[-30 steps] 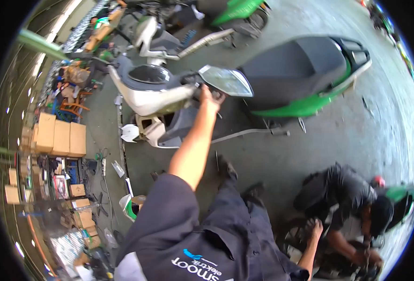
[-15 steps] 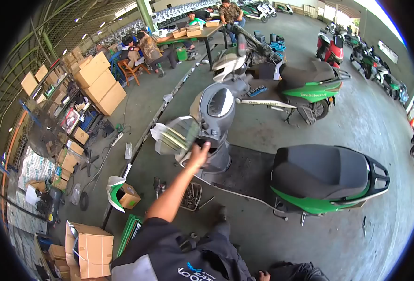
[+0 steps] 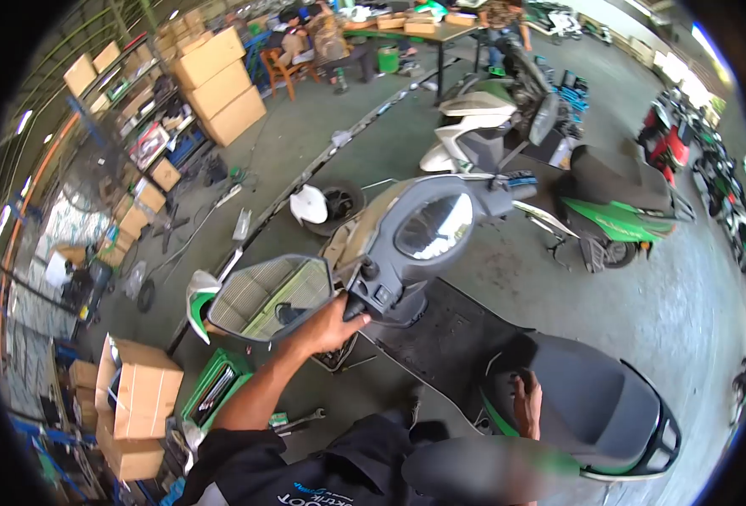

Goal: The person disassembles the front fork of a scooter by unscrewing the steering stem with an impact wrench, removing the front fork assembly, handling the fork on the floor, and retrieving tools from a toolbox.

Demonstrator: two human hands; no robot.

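My left hand (image 3: 327, 327) is wrapped round the black left handlebar grip (image 3: 355, 306) of a scooter, beside its switch block (image 3: 381, 293). The mirror (image 3: 276, 295) stands out to the left, just beyond my wrist. Right of the grip is the dashboard (image 3: 435, 226), its glass bright with reflections. My right hand (image 3: 527, 403) is by the front left part of the black seat (image 3: 592, 396). Its fingers are partly curled and apart, with nothing seen in them. Whether it touches the seat I cannot tell. A blurred dark oval (image 3: 474, 468) covers part of my right forearm.
A second green scooter (image 3: 618, 215) and a partly stripped one (image 3: 474, 139) stand ahead. Cartons (image 3: 221, 88) and a loaded shelf (image 3: 137, 118) line the left side. An open carton (image 3: 141, 384), a green toolbox (image 3: 214, 388) and a spanner (image 3: 305, 419) lie nearby. People sit at a table (image 3: 445, 34).
The handlebar and dashboard now appear larger and closer, and the view has shifted. My left hand is now firmly round the grip. My right hand has come up from the lower edge towards the seat.
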